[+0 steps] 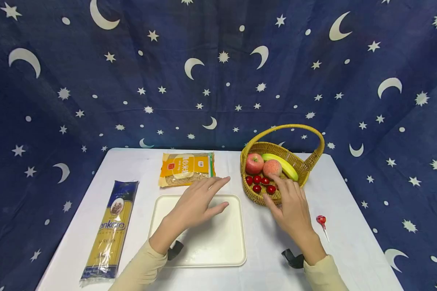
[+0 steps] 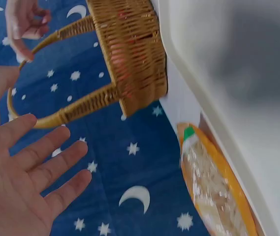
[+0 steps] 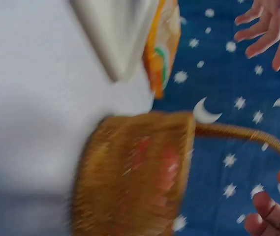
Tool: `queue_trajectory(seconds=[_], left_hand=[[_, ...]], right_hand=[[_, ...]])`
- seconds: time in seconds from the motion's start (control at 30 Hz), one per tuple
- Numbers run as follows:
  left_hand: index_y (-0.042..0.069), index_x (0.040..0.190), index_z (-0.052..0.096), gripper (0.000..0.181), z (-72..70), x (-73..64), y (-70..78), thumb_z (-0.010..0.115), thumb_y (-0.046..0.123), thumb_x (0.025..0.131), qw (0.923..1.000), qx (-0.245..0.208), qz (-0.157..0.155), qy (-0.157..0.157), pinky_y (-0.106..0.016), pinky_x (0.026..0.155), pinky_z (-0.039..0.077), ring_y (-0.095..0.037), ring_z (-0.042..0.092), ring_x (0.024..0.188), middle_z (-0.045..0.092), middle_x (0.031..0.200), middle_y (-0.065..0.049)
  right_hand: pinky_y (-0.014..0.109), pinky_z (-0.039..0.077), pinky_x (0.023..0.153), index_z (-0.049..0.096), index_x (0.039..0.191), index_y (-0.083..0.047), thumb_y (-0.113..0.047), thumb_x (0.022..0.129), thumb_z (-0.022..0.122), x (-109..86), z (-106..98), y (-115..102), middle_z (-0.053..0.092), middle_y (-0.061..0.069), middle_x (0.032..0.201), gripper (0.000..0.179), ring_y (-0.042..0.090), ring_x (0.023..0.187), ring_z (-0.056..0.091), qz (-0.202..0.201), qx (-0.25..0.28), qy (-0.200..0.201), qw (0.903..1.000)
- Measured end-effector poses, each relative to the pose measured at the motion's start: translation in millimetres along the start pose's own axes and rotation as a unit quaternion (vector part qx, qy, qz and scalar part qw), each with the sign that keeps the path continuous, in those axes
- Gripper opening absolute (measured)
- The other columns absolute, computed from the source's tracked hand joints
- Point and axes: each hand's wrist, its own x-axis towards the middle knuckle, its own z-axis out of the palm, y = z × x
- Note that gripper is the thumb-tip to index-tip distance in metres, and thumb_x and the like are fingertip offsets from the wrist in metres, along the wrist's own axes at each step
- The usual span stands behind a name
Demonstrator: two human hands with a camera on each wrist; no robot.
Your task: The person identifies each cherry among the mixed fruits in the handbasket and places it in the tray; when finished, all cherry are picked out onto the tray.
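My left hand [image 1: 197, 204] hovers over the cream tray [image 1: 218, 244] with its fingers extended, holding nothing. In the left wrist view its palm and spread fingers show. My right hand [image 1: 292, 208] reaches toward the near side of a wicker basket [image 1: 254, 197], fingers spread and nothing in its grasp. Its fingertips overlap a round pinkish-red fruit [image 1: 272, 167] in the head view. Beside that fruit lie a red apple [image 1: 254, 163], a banana [image 1: 285, 166] and several cherries [image 1: 257, 179]. The basket's handle [image 1: 287, 126] arches above them.
Behind the tray lies an orange-and-clear food packet [image 1: 183, 166]. A long pack of spaghetti [image 1: 110, 234] lies on the left of the white table [image 1: 269, 258]. A red lollipop [image 1: 321, 220] is right of my right hand. A dark star-patterned curtain [image 1: 218, 93] hangs behind.
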Motion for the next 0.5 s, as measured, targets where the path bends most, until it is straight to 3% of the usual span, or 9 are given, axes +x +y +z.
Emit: queue_trajectory(seconds=[0.23,0.5], left_hand=[[0.024,0.156,0.053,0.057,18.5,41.1,6.3,0.064,0.044,0.104,0.9975,0.048,0.039,-0.034,-0.039,0.089,0.059,-0.021,0.066,0.113,0.066,0.134,-0.002],[0.021,0.147,0.061,0.047,34.8,93.8,23.2,0.065,0.039,0.105,0.9848,0.101,0.118,-0.078,-0.035,0.085,0.058,-0.021,0.063,0.111,0.065,0.128,-0.003]], right_hand=[[0.043,0.037,0.077,0.060,0.145,-0.015,-0.034,0.097,0.073,-21.0,8.0,40.9,0.064,0.014,0.099,0.053,0.032,0.092,0.058,0.111,-0.024,-0.007,0.9935],[0.043,0.037,0.075,0.056,0.149,-0.015,-0.048,0.103,0.063,-32.5,15.7,62.0,0.065,0.014,0.102,0.058,0.034,0.094,0.060,0.209,-0.033,-0.080,0.9740]])
